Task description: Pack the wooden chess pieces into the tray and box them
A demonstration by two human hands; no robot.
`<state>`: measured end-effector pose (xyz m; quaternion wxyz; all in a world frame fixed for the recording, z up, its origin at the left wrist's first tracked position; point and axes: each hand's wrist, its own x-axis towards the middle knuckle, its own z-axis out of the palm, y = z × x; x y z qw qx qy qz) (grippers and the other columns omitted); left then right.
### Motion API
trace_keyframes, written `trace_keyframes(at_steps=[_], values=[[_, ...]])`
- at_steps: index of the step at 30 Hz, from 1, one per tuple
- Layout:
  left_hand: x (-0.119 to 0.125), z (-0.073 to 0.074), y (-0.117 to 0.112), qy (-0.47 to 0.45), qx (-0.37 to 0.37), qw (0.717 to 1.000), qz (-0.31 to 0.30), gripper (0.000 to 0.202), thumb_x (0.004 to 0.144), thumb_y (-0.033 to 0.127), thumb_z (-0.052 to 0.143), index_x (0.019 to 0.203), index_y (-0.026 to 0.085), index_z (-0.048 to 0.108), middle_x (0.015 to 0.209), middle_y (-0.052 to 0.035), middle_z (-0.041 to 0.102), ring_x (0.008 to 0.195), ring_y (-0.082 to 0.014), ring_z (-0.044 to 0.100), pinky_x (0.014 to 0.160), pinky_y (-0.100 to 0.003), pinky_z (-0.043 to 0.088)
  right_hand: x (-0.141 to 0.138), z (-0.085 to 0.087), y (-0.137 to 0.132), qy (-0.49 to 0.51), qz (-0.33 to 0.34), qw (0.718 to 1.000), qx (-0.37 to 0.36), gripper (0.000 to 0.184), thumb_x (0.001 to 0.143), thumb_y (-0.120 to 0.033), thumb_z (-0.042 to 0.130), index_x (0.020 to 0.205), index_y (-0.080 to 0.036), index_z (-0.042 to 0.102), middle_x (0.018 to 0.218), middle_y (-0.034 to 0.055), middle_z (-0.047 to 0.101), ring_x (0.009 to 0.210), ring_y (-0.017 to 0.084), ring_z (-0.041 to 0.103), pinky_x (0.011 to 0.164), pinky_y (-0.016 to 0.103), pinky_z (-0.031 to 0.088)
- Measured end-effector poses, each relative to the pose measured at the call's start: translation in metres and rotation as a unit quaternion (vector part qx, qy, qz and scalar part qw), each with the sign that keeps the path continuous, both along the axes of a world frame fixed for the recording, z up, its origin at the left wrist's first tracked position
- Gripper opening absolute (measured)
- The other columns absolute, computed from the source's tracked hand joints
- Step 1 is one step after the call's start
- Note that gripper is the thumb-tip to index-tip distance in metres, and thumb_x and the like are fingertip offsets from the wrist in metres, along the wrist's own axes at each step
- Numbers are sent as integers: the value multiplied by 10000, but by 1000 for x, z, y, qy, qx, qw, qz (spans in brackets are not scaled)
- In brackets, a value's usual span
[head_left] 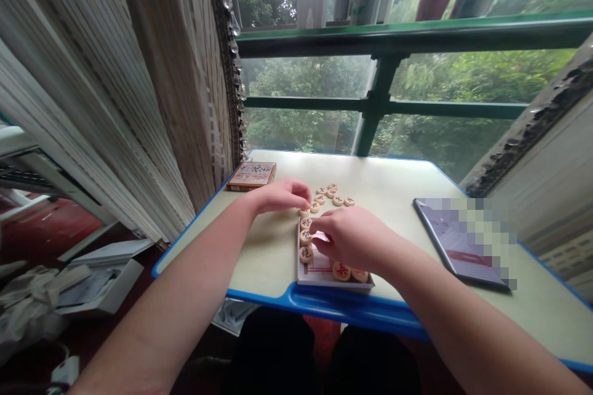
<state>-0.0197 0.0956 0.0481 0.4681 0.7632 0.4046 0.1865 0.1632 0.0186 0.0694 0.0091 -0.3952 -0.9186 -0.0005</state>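
A shallow open box with red lines on its floor lies near the table's front edge. Several round wooden Chinese chess pieces with black characters stand along its left side, among them a chess piece. Two red-marked pieces, one a red chess piece, sit at its front right. My left hand is closed, its fingertips on a chess piece just beyond the box's far left corner. My right hand reaches over the box, thumb and forefinger pinched at a chess piece in the left row.
Several loose chess pieces lie beyond the box. A flat decorated box rests at the table's far left, and a dark tablet at the right. The blue-edged table stands against a window with green bars. Curtains hang both sides.
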Motion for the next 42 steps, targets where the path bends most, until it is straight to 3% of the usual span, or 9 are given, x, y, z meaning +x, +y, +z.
trace_keyframes(at_steps=[8,33,35,42], values=[[0,0,1,7,-1,1000,-13,126,635,223,611,725,135,616,699,7,593,685,-120,517,653,-237,383,-1,-6,6,-8,4,1000,-5,263,873,-394,470,868,-219,667,778,48,687,641,156,594,524,255,273],[1,-1,0,70,30,997,7,176,664,282,585,741,128,624,675,8,579,647,-119,489,577,-225,353,-1,-6,5,-6,7,1000,4,240,873,-348,465,883,-228,672,813,49,696,662,159,599,546,248,301],[1,-2,1,74,35,996,19,183,664,287,582,744,127,622,664,10,578,633,-118,488,566,-224,352,1,-4,8,4,-23,999,26,268,885,-327,431,864,-218,674,804,56,695,660,161,600,551,253,307],[3,-8,3,109,69,990,57,182,673,292,573,758,142,630,725,-10,632,687,-144,546,622,-239,405,22,-8,44,63,-253,962,74,370,887,-343,359,913,-208,703,857,95,697,751,198,614,577,259,358]])
